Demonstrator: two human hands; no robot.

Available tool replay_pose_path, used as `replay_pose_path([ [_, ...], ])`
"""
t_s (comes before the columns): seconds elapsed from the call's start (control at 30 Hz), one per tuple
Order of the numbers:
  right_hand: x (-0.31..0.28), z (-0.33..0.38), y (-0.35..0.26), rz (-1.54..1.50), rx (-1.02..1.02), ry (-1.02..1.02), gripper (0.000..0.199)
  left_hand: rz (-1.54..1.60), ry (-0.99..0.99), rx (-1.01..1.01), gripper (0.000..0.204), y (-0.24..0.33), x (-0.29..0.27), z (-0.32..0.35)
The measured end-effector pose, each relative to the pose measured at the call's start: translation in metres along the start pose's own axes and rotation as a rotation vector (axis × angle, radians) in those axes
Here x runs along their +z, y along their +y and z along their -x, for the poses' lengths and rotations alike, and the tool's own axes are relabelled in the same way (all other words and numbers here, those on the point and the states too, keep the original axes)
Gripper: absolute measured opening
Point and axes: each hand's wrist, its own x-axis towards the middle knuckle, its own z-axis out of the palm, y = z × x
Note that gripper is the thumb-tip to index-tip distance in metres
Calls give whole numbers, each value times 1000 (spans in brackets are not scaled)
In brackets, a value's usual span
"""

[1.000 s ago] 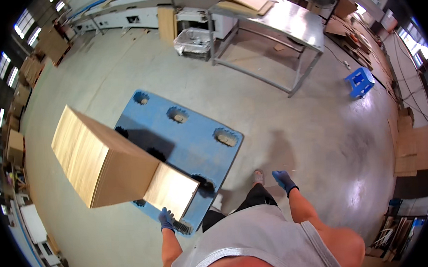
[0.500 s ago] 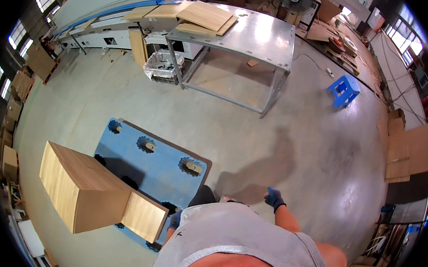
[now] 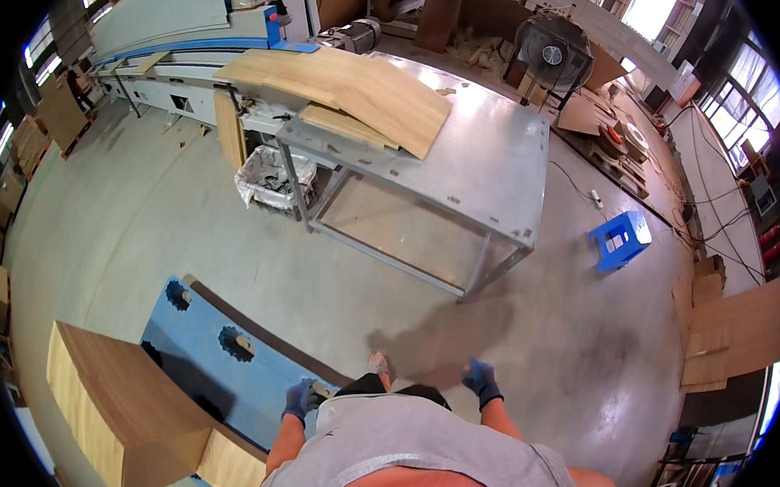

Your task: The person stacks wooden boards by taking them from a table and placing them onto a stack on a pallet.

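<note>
My left hand [image 3: 299,398], in a blue work glove, hangs at my left side above the near edge of a blue plastic pallet [image 3: 264,365]. Its fingers look loosely extended, and I see nothing in them. My right hand [image 3: 481,378], gloved in blue too, is held out over the grey floor on my right, with loose fingers and nothing held. On the pallet's left part stands a stack of wood-grain panels [image 3: 106,382], with a lower pile of light panels [image 3: 229,463] beside it. Ahead, light wood boards [image 3: 373,90] lie on a metal table [image 3: 490,141].
A long white machine [image 3: 179,91] reaches from the table to the far left. A lined waste basket [image 3: 274,179] stands by the table's left leg. To the right are a blue stool [image 3: 621,242], a black fan [image 3: 555,51], a cable on the floor and leaning brown sheets [image 3: 739,331].
I have moved forward, so the table and its boards appear nearer and the pallet has slipped lower left in view. My left hand has swung forward into fuller view.
</note>
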Motion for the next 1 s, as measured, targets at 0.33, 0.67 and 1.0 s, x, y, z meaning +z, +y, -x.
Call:
replay_pose_path([
  [0.33,-147,-362,-46,-1140,529,338,28,107,8,286,30,219,93,-61],
  [0.67,-138,-652,-28,-468,544,606,58,59,219,441,50,436,255,-56],
  [1.0,-152,-723,-88,163,793,348,55,340,-178,583,53,705,399,-150],
])
